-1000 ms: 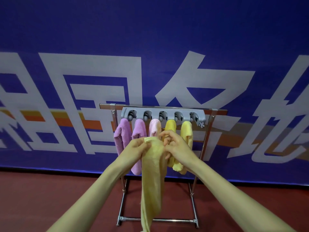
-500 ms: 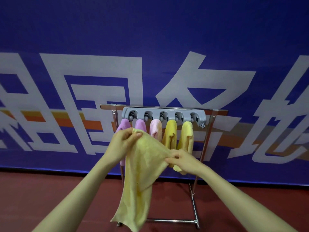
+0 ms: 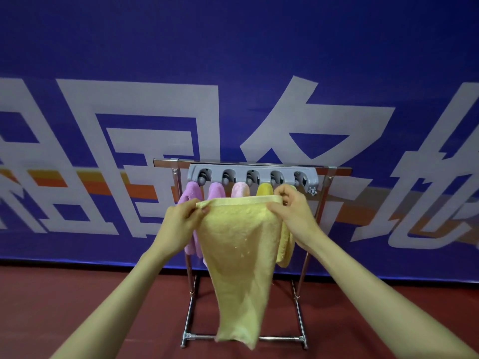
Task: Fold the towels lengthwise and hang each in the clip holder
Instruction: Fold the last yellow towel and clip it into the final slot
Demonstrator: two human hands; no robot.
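Pinching top corners of yellow towel (image 3: 241, 250), left hand (image 3: 181, 224) and right hand (image 3: 293, 213) are holding it spread, long axis vertical, before clip holder (image 3: 263, 168).

I hold a towel (image 3: 241, 244) up before the rack (image 3: 191, 292), my left hand (image 3: 181, 221) pinching its top left corner and my right hand (image 3: 293, 211) its top right corner. Its top edge runs level between them. The rest hangs down between the rack's legs, its lower end in front of the bottom bar (image 3: 280, 338). The clip holder (image 3: 285, 168) sits on the rack's top bar (image 3: 166, 162), behind and just above my hands. Hung towels (image 3: 216, 190) drop from it in a row behind the one I hold; the rightmost is mostly hidden by my right hand. The rack stands on the floor (image 3: 77, 294), before the banner (image 3: 233, 60).
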